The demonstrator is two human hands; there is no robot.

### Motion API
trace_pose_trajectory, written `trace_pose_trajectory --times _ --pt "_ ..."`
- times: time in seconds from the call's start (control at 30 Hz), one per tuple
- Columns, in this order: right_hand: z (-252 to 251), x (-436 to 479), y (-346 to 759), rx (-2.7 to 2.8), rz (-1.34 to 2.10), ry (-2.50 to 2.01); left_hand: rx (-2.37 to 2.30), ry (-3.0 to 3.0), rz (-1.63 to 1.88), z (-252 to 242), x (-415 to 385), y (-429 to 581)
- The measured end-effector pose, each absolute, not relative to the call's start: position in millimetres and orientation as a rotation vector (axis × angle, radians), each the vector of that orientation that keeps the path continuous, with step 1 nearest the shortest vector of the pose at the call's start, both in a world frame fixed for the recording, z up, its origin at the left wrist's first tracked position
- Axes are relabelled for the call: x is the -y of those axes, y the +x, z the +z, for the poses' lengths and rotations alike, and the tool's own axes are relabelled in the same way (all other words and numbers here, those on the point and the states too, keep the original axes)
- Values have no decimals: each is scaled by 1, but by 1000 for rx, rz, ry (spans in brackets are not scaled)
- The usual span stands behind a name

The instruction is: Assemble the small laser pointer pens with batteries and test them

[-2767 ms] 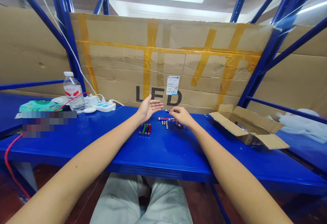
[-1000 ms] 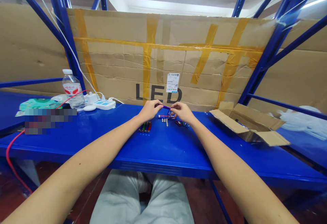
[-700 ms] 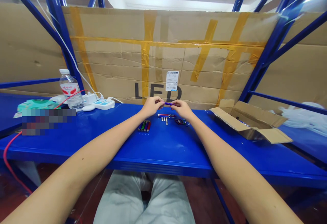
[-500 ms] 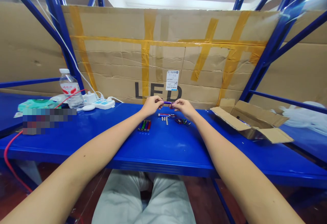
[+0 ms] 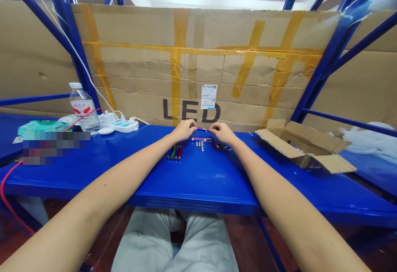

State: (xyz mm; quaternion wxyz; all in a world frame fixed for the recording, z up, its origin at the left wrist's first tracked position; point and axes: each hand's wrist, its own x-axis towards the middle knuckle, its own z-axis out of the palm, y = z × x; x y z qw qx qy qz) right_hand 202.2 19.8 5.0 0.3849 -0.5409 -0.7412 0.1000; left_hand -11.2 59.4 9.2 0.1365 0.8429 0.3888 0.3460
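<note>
A slim purple metal tube (image 5: 202,129) spans the gap between my hands, held level just above the table. My left hand (image 5: 185,130) pinches one end of it, and my right hand (image 5: 222,133) pinches the other; the fingers cover both ends. Below the tube lie finished-looking slim metal tubes (image 5: 198,139), with small silver button cells (image 5: 202,144) in front of them. Several coloured clip-like pieces (image 5: 221,147) rest by my right wrist. To the left, a row of blue, green, purple and red tubes (image 5: 175,152) lies near my left forearm.
On the right stands an open cardboard box (image 5: 297,144). A water bottle (image 5: 82,108), a white power strip (image 5: 125,126) with cables and a green packet (image 5: 43,127) sit at the left. A large cardboard sheet (image 5: 139,73) closes off the back of the blue table (image 5: 198,185).
Both hands have come down slightly with the purple tube, which now tilts a little toward the right. The red piece hanging by my right fingers no longer shows. The view has shifted slightly.
</note>
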Motion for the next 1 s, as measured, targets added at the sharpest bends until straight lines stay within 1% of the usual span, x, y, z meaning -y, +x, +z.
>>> trace_pose_trajectory --times 0.1,0.4,1.0 --pt "2 -19 198 1940 106 -1464 -1185 2552 935 9 -62 -11" --pt "-11 -24 193 2032 30 -1578 -1250 2487 725 0 -68 -12" --pt "-8 -13 190 2050 225 -1682 -1283 2458 628 1 -64 -8"
